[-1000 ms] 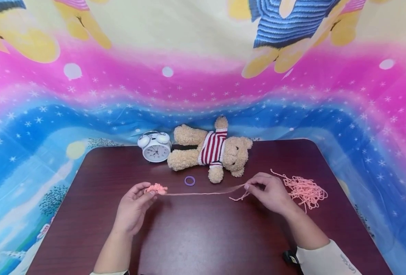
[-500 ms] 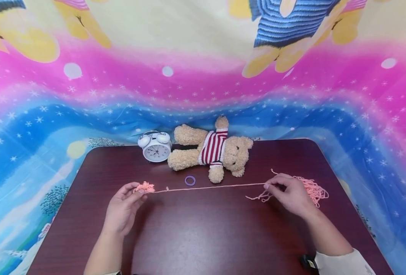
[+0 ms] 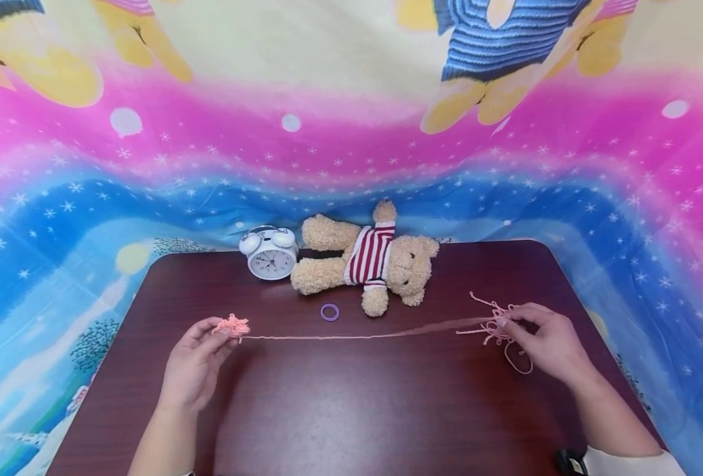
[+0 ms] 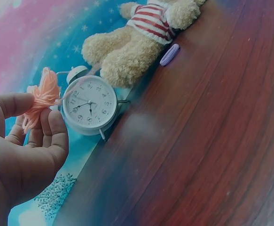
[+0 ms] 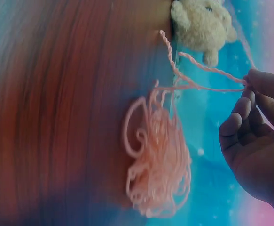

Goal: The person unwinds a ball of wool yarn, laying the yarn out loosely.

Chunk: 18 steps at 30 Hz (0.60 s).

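Note:
A small wound bundle of peach yarn [image 3: 232,325] is pinched between the thumb and fingers of my left hand [image 3: 189,370], above the left part of the table. In the left wrist view the bundle [image 4: 45,96] is wrapped round its middle, with loops sticking out. From it a yarn strand [image 3: 322,338] stretches across to my right hand [image 3: 556,347], whose thumb and forefinger pinch it. The strand's right part is blurred. Short tails of yarn hang by those fingertips. A tangled heap of yarn [image 5: 160,165] lies under the right hand, mostly hidden in the head view.
A white alarm clock [image 3: 271,258] and a teddy bear [image 3: 370,254] in a striped shirt are at the back of the dark wooden table [image 3: 351,410]. A purple ring [image 3: 330,313] lies before the bear. A printed cloth [image 3: 351,152] hangs around the table.
Both hands have moved apart, the left hand leftward with the bundle and the right hand rightward over the heap. The strand between them has grown longer.

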Each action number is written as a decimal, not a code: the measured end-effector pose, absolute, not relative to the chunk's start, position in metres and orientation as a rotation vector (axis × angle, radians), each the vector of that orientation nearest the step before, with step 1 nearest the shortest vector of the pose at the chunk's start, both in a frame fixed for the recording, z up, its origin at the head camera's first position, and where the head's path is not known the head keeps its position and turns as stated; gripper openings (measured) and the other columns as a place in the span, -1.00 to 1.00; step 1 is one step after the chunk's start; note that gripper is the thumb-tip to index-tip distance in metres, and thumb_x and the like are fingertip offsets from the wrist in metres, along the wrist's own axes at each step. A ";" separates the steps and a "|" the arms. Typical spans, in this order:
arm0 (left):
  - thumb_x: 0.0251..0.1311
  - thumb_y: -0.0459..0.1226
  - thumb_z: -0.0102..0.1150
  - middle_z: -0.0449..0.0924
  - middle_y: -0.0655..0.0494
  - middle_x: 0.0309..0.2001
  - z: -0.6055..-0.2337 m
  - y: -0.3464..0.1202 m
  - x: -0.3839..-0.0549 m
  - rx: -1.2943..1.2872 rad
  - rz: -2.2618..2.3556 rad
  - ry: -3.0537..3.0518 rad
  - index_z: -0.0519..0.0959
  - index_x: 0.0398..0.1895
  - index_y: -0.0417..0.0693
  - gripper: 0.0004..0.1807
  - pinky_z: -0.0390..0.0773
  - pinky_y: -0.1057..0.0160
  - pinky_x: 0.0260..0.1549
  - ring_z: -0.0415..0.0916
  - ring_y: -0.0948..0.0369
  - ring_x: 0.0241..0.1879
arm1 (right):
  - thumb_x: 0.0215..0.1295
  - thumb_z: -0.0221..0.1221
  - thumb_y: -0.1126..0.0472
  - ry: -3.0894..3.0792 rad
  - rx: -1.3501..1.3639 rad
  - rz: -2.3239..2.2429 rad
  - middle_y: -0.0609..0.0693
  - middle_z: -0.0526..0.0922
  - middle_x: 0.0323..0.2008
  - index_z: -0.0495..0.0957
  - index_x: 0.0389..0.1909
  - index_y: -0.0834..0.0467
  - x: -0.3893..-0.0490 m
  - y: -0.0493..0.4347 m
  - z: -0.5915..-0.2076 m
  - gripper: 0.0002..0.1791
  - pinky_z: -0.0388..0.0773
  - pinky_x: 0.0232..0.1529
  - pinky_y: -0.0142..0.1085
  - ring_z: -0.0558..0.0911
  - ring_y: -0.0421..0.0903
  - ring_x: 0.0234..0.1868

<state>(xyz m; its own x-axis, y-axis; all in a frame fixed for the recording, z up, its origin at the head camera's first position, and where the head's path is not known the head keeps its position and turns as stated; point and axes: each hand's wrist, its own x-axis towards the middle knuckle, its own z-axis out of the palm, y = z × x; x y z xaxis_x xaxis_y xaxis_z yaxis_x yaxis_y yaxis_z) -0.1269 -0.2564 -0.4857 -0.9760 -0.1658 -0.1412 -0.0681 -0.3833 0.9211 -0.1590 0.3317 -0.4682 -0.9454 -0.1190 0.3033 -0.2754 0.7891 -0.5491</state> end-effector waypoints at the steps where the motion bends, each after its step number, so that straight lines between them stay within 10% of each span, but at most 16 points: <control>1: 0.43 -0.44 0.21 0.68 0.13 -0.12 -0.485 -0.258 -0.126 0.324 -2.542 -1.708 0.56 -0.03 -0.11 -0.85 0.68 0.27 0.00 0.72 0.24 -0.14 | 0.33 0.41 0.16 -2.728 0.304 0.888 -0.14 0.74 -0.20 0.79 -0.22 -0.04 -0.158 0.336 -0.468 -0.95 0.48 -0.27 -0.48 0.57 -0.47 -0.24; 18: 0.48 -0.51 0.07 0.69 0.08 -0.08 -0.484 -0.296 -0.118 0.229 -2.599 -1.551 0.59 -0.06 -0.12 -0.83 0.68 0.29 -0.02 0.74 0.20 -0.11 | 0.34 0.40 0.12 -2.718 0.117 0.844 -0.40 0.68 -0.24 0.79 -0.22 0.02 -0.148 0.406 -0.470 -0.91 0.27 -0.12 -0.63 0.35 -0.71 -0.08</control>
<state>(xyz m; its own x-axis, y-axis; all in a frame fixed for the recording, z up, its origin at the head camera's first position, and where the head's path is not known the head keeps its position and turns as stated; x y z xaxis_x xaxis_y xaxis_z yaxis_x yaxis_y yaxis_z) -0.1183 -0.2959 -0.4840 -0.9830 -0.1677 -0.0747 0.0139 -0.4737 0.8806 -0.1482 0.4060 -0.4703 -0.9541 0.0090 0.2994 -0.1622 0.8249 -0.5416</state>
